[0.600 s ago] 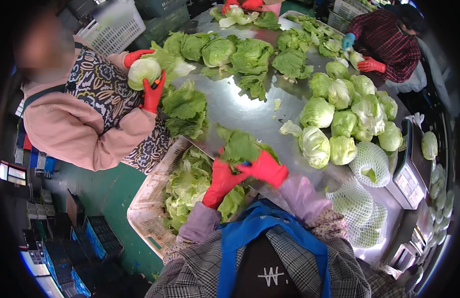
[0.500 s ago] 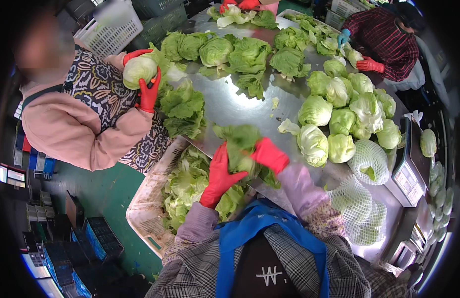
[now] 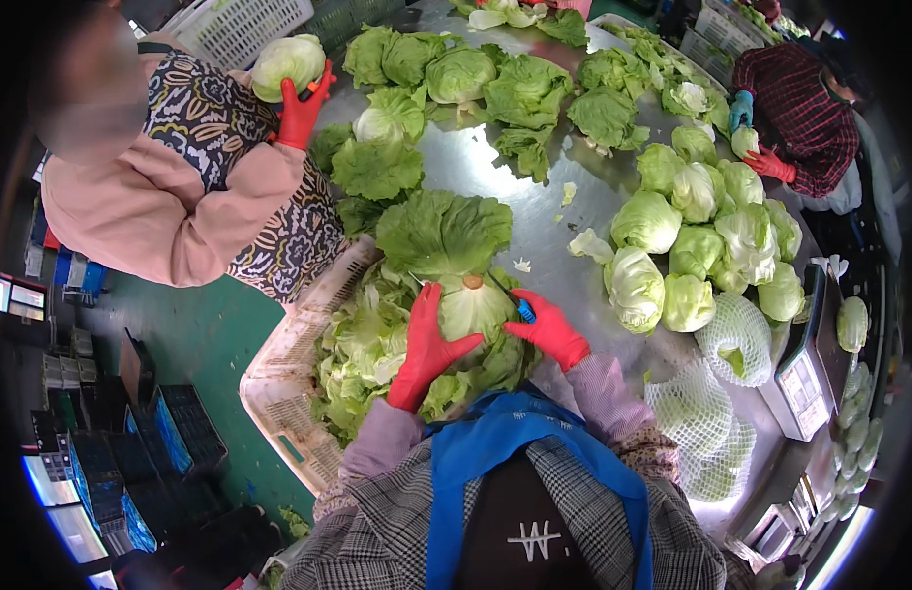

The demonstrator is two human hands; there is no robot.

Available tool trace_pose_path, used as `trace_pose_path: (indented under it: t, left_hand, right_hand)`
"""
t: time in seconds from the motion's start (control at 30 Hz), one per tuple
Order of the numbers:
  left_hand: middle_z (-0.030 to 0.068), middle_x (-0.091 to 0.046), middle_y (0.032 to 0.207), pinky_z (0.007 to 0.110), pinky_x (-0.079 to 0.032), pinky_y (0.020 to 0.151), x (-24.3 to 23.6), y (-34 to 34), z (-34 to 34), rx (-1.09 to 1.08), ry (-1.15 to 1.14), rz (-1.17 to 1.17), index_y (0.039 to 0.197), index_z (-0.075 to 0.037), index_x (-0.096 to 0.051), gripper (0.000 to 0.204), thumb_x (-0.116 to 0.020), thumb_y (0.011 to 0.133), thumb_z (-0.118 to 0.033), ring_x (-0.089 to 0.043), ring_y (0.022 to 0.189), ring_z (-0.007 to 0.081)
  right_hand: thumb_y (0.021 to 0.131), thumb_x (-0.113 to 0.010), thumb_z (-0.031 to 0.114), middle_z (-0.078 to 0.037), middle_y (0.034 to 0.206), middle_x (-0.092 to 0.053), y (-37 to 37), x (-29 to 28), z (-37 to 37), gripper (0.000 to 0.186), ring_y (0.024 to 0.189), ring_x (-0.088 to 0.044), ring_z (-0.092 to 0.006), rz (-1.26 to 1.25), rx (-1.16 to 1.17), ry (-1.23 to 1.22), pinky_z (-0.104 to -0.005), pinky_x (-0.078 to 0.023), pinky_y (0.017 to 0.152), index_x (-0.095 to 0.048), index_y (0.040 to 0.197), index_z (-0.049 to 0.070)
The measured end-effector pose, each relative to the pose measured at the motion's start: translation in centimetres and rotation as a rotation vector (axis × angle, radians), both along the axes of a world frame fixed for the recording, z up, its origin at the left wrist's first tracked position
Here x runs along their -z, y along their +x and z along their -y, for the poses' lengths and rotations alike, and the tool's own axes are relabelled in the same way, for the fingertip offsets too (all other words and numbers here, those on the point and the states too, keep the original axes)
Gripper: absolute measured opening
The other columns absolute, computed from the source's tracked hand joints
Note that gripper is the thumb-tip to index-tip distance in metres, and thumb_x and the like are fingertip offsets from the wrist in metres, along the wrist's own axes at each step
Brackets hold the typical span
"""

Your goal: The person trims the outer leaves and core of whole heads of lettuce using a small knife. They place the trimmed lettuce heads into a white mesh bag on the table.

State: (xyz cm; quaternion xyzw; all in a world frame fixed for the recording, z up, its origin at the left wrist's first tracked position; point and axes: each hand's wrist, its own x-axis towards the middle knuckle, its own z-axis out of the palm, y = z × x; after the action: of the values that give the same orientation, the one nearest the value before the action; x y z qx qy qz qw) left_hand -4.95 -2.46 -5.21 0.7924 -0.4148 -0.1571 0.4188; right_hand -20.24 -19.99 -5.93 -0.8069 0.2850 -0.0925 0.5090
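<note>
In front of me lies a lettuce head [image 3: 474, 313], its brown cut stem end facing up. Large dark green outer leaves [image 3: 444, 231] spread from its far side onto the metal table. My left hand [image 3: 426, 349], in a red glove, grips the head's left side with the thumb stretched across it. My right hand [image 3: 551, 332], also red-gloved, is closed around the blue and black handle of a knife [image 3: 526, 311] at the head's right side. The knife's dark, thin blade points toward the stem; its tip is hard to make out.
Below my left hand stands a dirty white crate [image 3: 279, 408] of loose leaves. Trimmed lettuces [image 3: 687, 246] are piled right, beside net-wrapped heads [image 3: 707, 413] and a scale [image 3: 805, 364]. Untrimmed lettuces [image 3: 525, 90] line the far side. A co-worker [image 3: 195, 197] stands left, another [image 3: 800, 118] far right.
The lettuce in my hands has turned from a blur to lying stem up, leaves spread away. My right hand has come down beside it, showing the knife. The left co-worker's lettuce has moved up.
</note>
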Motion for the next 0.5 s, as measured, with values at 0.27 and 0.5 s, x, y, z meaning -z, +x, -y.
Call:
trace_pose_path:
  t: [0.27,0.5]
  left_hand:
    - [0.0195,-0.033,0.142,0.052,-0.028,0.102,-0.8,1.7,1.7,0.164,0.154,0.122,0.134,-0.005,-0.038,0.092,-0.077,0.059,-0.039,-0.028,0.131,0.0410]
    - [0.0157,-0.038,0.139,0.052,-0.026,0.102,-2.2,0.6,3.1,0.323,0.067,0.329,0.131,-0.006,-0.042,0.087,-0.077,0.058,-0.038,-0.030,0.130,0.0408]
  right_hand:
    - [0.072,-0.063,0.017,-0.020,0.092,-0.063,0.4,-0.3,3.9,0.038,0.087,-0.060,-0.0377,-0.062,-0.011,-0.073,-0.0423,-0.048,0.076,-0.058,0.109,0.008]
    - [0.073,-0.069,0.026,-0.019,0.100,-0.062,3.8,1.6,9.4,0.050,0.093,-0.059,-0.0365,0.052,0.146,-0.259,-0.0412,-0.048,0.081,-0.054,0.118,0.011]
